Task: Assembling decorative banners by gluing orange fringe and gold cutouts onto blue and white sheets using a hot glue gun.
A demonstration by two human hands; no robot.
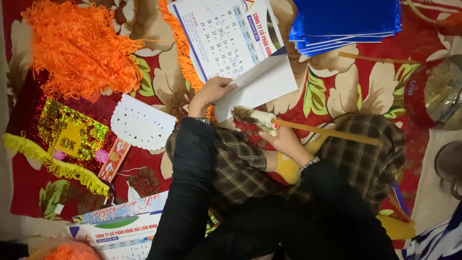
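Observation:
My left hand rests on the edge of a white sheet of paper that lies under a wall calendar page, fingers curled over the paper's left edge. My right hand grips a long wooden-handled brush; its bristle end, wrapped in white near the head, points left toward the paper's lower edge. Both arms wear dark sleeves above plaid trousers.
On the red floral cloth lie an orange fringe pile, a white cut-paper piece, a gold foil cutout, yellow fringe, a stack of blue foil sheets, a round tin, and more calendar pages.

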